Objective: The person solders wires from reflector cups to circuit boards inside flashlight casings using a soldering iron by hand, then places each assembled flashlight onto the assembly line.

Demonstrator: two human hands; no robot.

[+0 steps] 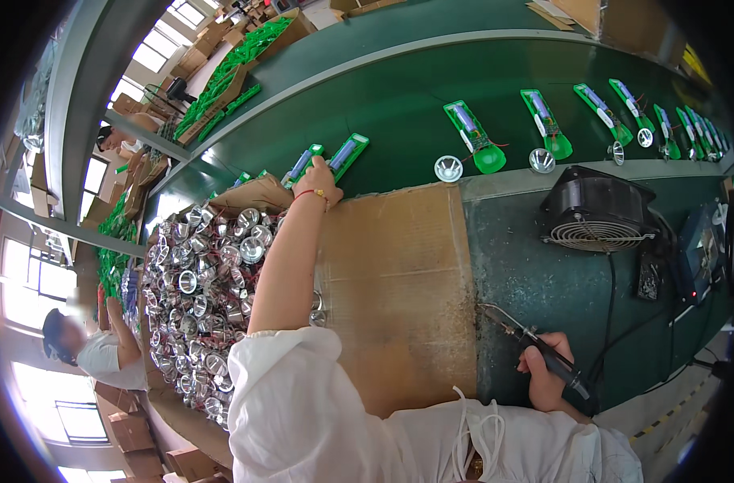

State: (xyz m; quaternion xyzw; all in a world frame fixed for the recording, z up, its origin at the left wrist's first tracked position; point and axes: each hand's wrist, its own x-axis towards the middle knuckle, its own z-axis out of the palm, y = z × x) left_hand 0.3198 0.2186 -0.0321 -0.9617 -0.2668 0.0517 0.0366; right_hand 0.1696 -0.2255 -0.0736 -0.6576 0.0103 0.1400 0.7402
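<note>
My left hand point(322, 183) stretches far forward to the green belt, its fingers closed at a green flashlight housing point(349, 156) with a blue cell inside. A second such housing point(304, 161) lies just left of the fingers. In my right hand point(547, 366) is a soldering iron point(562, 369), its black handle gripped and its bent tip pointing up and left over the edge of the cardboard sheet point(399, 290). Beneath my left forearm, a carton holds many silvery reflector cups point(188, 282) with thin wires.
Along the belt point(399, 105) lie several green housings point(473, 137) with wired reflectors. A black fan point(596, 209) with a wire guard stands at the right, cables trailing from it. Beyond the left frame, other people point(101, 346) sit near piles of green parts point(230, 68).
</note>
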